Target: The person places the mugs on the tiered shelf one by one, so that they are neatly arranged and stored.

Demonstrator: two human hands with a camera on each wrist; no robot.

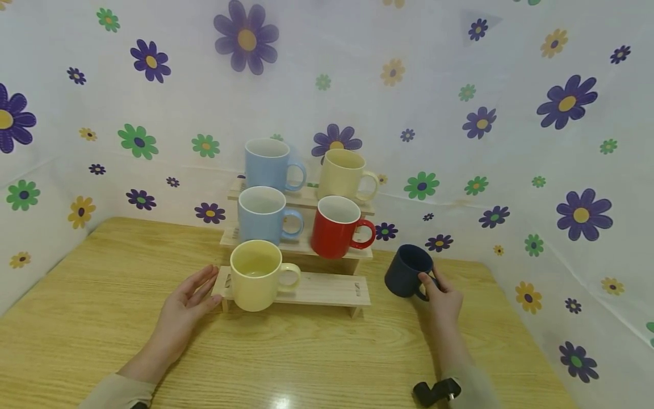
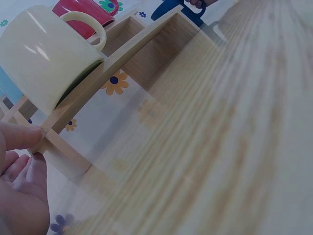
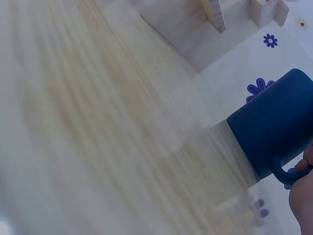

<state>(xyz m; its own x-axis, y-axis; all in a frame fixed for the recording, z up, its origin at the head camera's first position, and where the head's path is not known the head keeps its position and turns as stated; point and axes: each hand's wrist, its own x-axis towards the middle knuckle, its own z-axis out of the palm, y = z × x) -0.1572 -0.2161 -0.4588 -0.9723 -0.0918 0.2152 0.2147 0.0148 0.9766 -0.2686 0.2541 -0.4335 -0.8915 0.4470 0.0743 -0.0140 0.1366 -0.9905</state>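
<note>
My right hand (image 1: pixel 445 301) grips the handle of a navy blue mug (image 1: pixel 405 272), which is upright at the right of a wooden three-step rack (image 1: pixel 322 288). Whether its base touches the table I cannot tell. At the rack's left end, my left hand (image 1: pixel 184 309) touches the bottom step's corner with thumb and fingertips, fingers extended. A yellow mug (image 1: pixel 254 281) stands on that step's left part, handle to the right. The middle step carries a light blue mug (image 1: pixel 260 218) and a red mug (image 1: pixel 333 230). Another light blue mug (image 1: pixel 265 166) and a cream mug (image 1: pixel 341 175) stand on top.
The rack stands on a wood-grain table (image 1: pixel 286 358). Behind and beside it hangs a white cloth (image 1: pixel 179 108) printed with flowers. A black device (image 1: pixel 436 392) is strapped at the right wrist.
</note>
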